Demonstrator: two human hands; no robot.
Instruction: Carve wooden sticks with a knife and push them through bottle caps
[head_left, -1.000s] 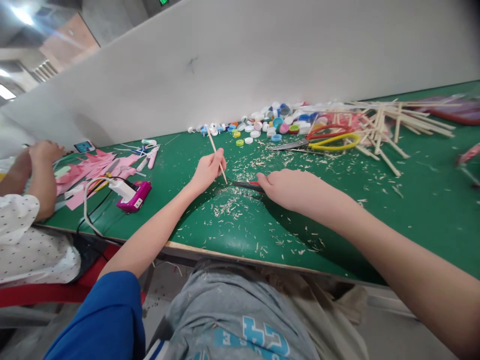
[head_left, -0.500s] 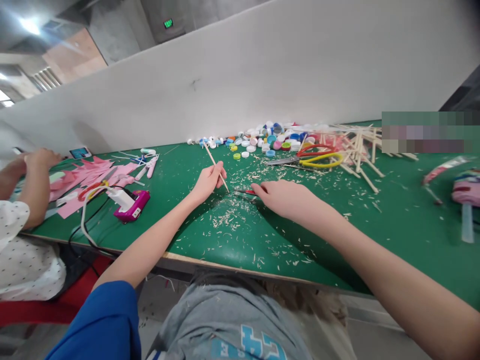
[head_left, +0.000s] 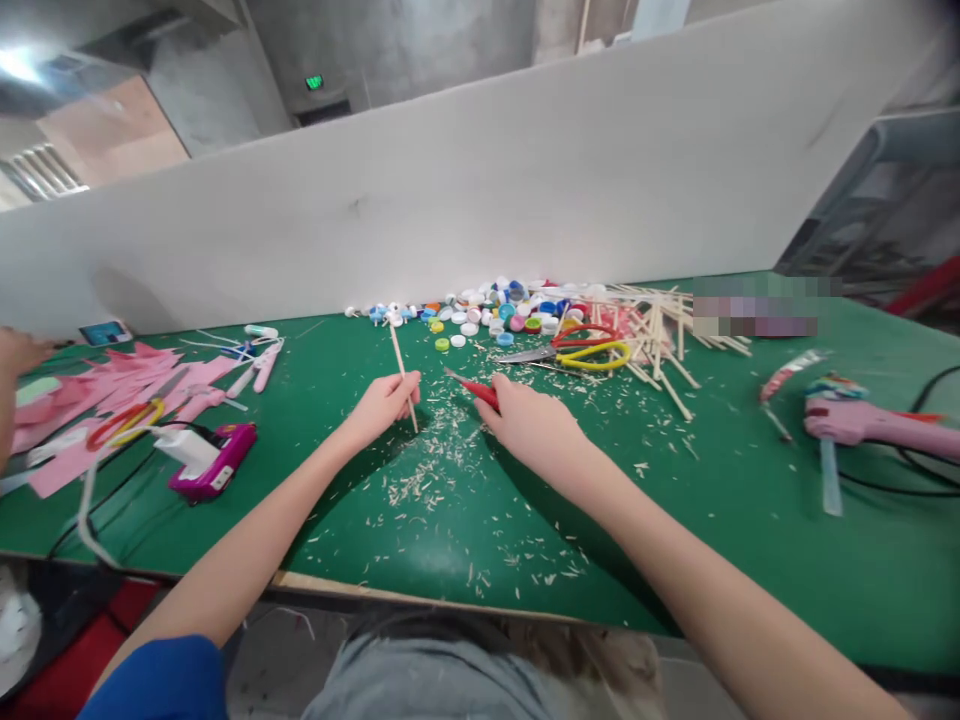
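Observation:
My left hand (head_left: 381,408) is closed around a thin wooden stick (head_left: 398,352), which leans with its lower end just above the table. A white bottle cap shows behind the stick's upper end. My right hand (head_left: 538,428) grips a small knife (head_left: 480,391) by its red handle. Its narrow blade points left and away from me, apart from the stick. Pale wood shavings (head_left: 420,484) lie scattered on the green table (head_left: 352,545) beneath and between both hands.
Coloured bottle caps (head_left: 506,316) are heaped along the white partition (head_left: 450,200). Scissors (head_left: 592,350) lie beside a pile of wooden sticks (head_left: 664,345). At right rests a pink glue gun (head_left: 847,420). On the left are pink sheets (head_left: 142,385), a magenta power block (head_left: 217,468) and a co-worker's hand (head_left: 22,350).
The view has turned to the right. The knife has swung upward, its blade now farther from the stick's lower end. The stick stands more upright.

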